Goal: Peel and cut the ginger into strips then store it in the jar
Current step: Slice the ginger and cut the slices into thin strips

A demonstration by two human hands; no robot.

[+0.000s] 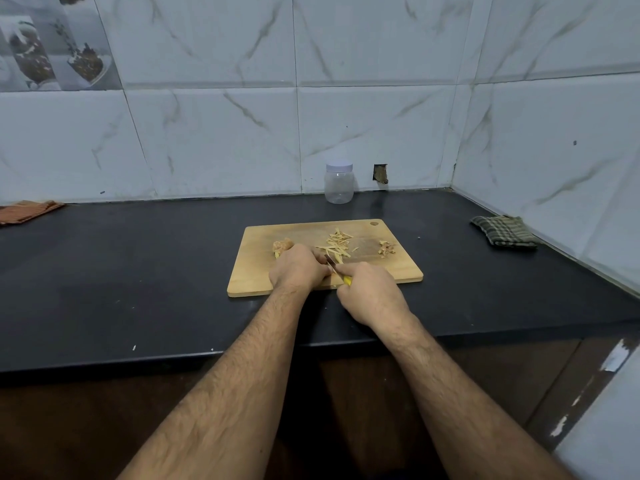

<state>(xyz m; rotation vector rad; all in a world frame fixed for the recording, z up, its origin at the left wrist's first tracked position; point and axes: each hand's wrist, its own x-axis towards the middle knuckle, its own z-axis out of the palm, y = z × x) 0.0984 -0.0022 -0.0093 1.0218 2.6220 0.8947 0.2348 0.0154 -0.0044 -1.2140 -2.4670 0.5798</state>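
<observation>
I see the dark worktop (138,271) filling the middle band of the frame under a marble-tiled wall (381,116), and on it, just right of centre, the wooden cutting board (249,275). My left hand (298,268) rests on the board with its fingers curled down over something I cannot make out, so its grip is closed round whatever it is pressing there. My right hand (372,292) sits just beside it, its grip wrapped round the yellow handle of a knife (337,268), whose blade angles up and left between the two hands. At the right edge of the worktop lies a folded checked cloth (504,232); an orange cloth (27,209) shows at the far left. The clear jar (338,183) with its pale lid on stands at the wall, above the board and well apart from it. A scatter of ginger strips (337,242) lies on the board's upper middle, an unpeeled ginger piece (282,247) touches my left hand, and a small heap of peelings (386,248) sits toward the board's right.
</observation>
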